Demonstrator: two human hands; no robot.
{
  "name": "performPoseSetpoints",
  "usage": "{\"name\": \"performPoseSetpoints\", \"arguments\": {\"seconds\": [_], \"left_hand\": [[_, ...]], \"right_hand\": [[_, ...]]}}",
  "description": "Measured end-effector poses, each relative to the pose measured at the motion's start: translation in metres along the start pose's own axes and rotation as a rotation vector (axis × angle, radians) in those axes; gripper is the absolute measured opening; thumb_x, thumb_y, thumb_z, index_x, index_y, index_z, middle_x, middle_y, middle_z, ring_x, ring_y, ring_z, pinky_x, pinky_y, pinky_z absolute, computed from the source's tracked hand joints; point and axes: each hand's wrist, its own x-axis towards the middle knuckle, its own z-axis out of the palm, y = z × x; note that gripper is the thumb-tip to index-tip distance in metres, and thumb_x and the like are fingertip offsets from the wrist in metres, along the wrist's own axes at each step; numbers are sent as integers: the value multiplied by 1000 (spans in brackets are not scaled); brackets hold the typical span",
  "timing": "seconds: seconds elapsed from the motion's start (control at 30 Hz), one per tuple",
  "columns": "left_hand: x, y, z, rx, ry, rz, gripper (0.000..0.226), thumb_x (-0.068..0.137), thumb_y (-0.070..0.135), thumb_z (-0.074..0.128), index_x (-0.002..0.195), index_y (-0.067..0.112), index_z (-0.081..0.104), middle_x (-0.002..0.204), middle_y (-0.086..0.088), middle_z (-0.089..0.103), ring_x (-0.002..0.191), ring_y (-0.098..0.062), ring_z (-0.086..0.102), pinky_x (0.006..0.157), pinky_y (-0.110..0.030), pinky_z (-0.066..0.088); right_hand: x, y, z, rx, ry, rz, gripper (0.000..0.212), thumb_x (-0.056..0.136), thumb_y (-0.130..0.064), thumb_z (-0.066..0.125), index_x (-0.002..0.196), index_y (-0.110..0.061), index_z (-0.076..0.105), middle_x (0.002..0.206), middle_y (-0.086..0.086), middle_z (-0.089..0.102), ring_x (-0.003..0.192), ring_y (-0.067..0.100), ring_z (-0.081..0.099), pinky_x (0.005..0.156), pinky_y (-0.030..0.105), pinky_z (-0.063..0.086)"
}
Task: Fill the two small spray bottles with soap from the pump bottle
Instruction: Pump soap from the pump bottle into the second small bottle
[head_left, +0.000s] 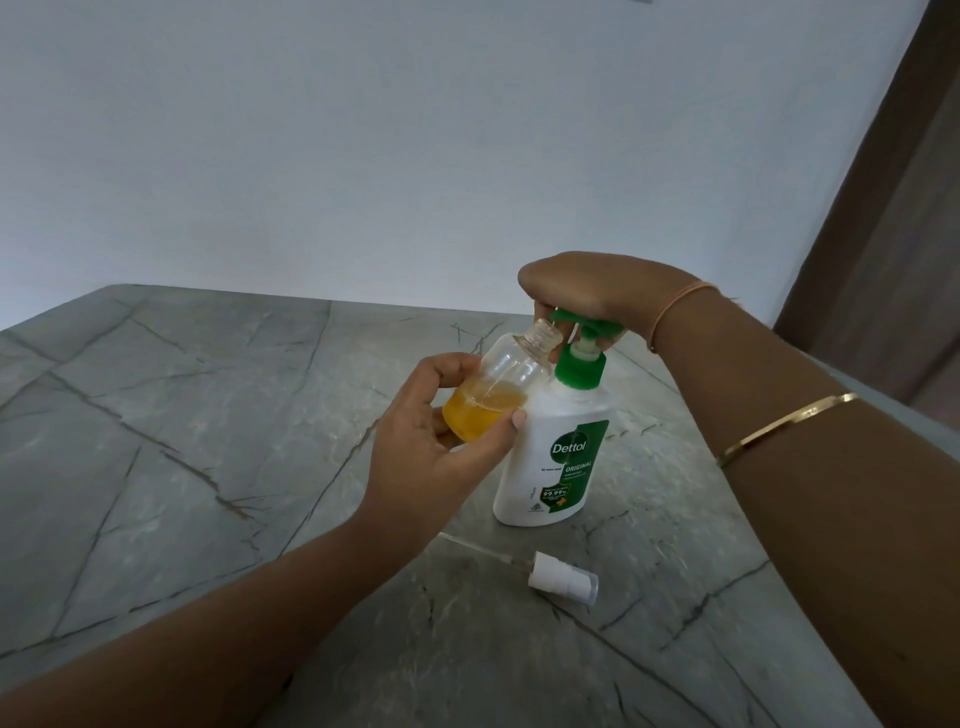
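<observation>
A white pump bottle with a green label and green pump head stands upright on the grey stone table. My right hand lies over the pump head with its fingers curled round it. My left hand grips a small clear spray bottle, tilted so that its open neck sits right under the green spout. Orange soap fills the bottle's lower part. Its white spray cap with a long dip tube lies on the table in front of the pump bottle. No second spray bottle is in view.
The table meets a plain pale wall at the back. A brown curtain or door hangs at the far right. The table's right edge runs close behind my right forearm.
</observation>
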Motion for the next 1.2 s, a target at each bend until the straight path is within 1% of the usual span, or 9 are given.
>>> {"name": "performPoseSetpoints", "arguments": {"seconds": [0.1, 0.27, 0.43, 0.53, 0.63, 0.83, 0.87, 1.0, 1.2], "left_hand": [[0, 0, -1, -7, -3, -8, 40, 67, 44, 68, 101, 35, 51, 103, 16, 60, 88, -1, 65, 65, -15, 54], [1, 0, -1, -19, 5, -11, 42, 67, 47, 70, 102, 34, 52, 102, 15, 61, 86, -4, 66, 63, -16, 54], [1, -1, -1, -4, 10, -10, 37, 70, 35, 71, 102, 34, 52, 101, 14, 62, 84, -5, 66, 63, -18, 54], [1, 0, -1, -4, 8, -5, 37, 70, 34, 70, 101, 34, 52, 101, 14, 61, 83, -5, 66, 62, -17, 54], [0, -1, -1, 9, 8, 7, 36, 70, 34, 70, 100, 36, 51, 100, 15, 61, 83, -4, 66, 62, -16, 54], [1, -2, -2, 23, 8, 12, 37, 70, 39, 72, 101, 37, 51, 102, 15, 61, 85, -4, 65, 63, -16, 54], [1, -1, -2, 23, 10, 12, 37, 70, 39, 72, 101, 36, 51, 101, 15, 61, 85, -3, 65, 62, -16, 53], [2, -1, -2, 29, 20, 18, 36, 71, 35, 70, 101, 36, 51, 100, 15, 61, 84, -1, 65, 61, -13, 52], [2, 0, -3, 25, 21, 25, 35, 72, 43, 70, 100, 38, 50, 99, 15, 61, 82, -1, 65, 60, -13, 52]], "right_hand": [[2, 1, 1, 23, -11, 16, 41, 82, -27, 33, 68, -7, 65, 75, 10, 66, 66, 21, 52, 53, 24, 42], [1, 0, 4, 50, 5, 23, 26, 85, -23, 34, 68, -13, 52, 32, -10, 53, 54, 16, 48, 44, 18, 38], [-1, 2, 9, 86, 9, 31, 25, 85, -20, 36, 63, -13, 47, 34, -4, 52, 53, 19, 44, 47, 21, 36], [-1, 1, 9, 76, 10, 23, 21, 86, -20, 35, 67, -15, 44, 26, -11, 46, 51, 16, 44, 37, 15, 35], [0, 1, 6, 82, 21, 16, 26, 86, -24, 34, 69, -13, 51, 32, -11, 53, 50, 15, 47, 37, 13, 36], [2, 1, 2, 73, -22, 48, 35, 80, -25, 34, 63, -9, 60, 67, 7, 66, 61, 22, 53, 55, 22, 43], [2, 2, 2, 69, -28, 53, 34, 80, -25, 34, 63, -9, 59, 67, 6, 67, 63, 22, 53, 56, 23, 43], [3, -1, 6, 50, -1, 39, 26, 86, -21, 34, 67, -12, 49, 33, -8, 54, 54, 18, 48, 48, 21, 37], [5, 3, 10, 75, -11, 35, 26, 86, -20, 38, 64, -13, 50, 65, 4, 54, 63, 20, 46, 51, 25, 37]]}}
